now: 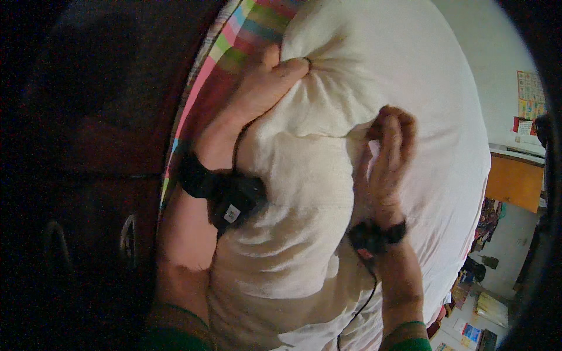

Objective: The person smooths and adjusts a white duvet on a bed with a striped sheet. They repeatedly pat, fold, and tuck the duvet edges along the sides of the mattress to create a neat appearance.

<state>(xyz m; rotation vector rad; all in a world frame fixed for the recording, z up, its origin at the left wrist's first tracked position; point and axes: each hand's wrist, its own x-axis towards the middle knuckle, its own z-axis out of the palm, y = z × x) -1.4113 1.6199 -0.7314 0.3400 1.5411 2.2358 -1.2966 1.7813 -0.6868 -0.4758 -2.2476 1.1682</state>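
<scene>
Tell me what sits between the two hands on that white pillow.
Only bunched pillow fabric. In the head view the left hand and right hand both grip the white pillow, a creased bulge of cloth between them, nothing else.

Pillow (351, 117) fills the centre, close to the camera | left hand (260, 93) grips its upper left, right hand (386, 158) pinches its middle right | striped cloth (234, 52) lies behind the pillow, far left | cabinet (88, 222) stands left | wooden counter (515, 181) sits far right.
</scene>
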